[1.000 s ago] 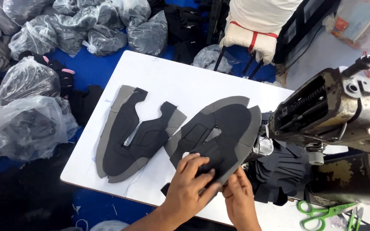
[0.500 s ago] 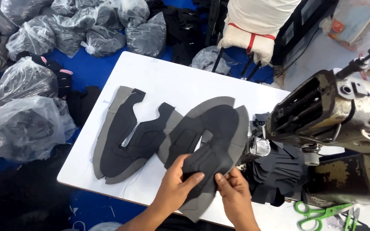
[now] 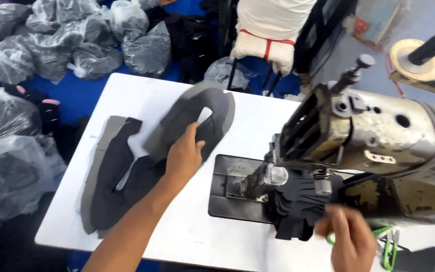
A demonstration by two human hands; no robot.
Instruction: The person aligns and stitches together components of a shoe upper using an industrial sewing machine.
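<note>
The curved grey-and-black fabric shoe-upper panel (image 3: 197,118) sits lifted off the white desk (image 3: 142,90), tilted up on its far edge, with the left hand (image 3: 183,157) closed on its near edge: thumb on top, fingers underneath, so the limp piece is carried flat rather than folding. It hangs just beside, and partly over, the flat stack of matching grey and black cut panels (image 3: 114,174) spread on the left half of the desk, which lie face up and overlapping so that one can be peeled away at a time.

To the right, the right hand (image 3: 351,242) is at a bundle of small black fabric pieces (image 3: 298,206) bunched under the head of the worn metal industrial sewing machine (image 3: 373,136), beside its dark needle plate (image 3: 235,189). That hand is blurred; its fingers curl at the bundle's edge, but whether they pinch it I cannot tell.

Green-handled scissors (image 3: 388,247) lie at the desk's near right corner, within reach of that hand. Clear plastic bags of dark material (image 3: 51,45) crowd the blue floor beyond the desk's left side, and a white padded roll (image 3: 268,30) stands behind.
</note>
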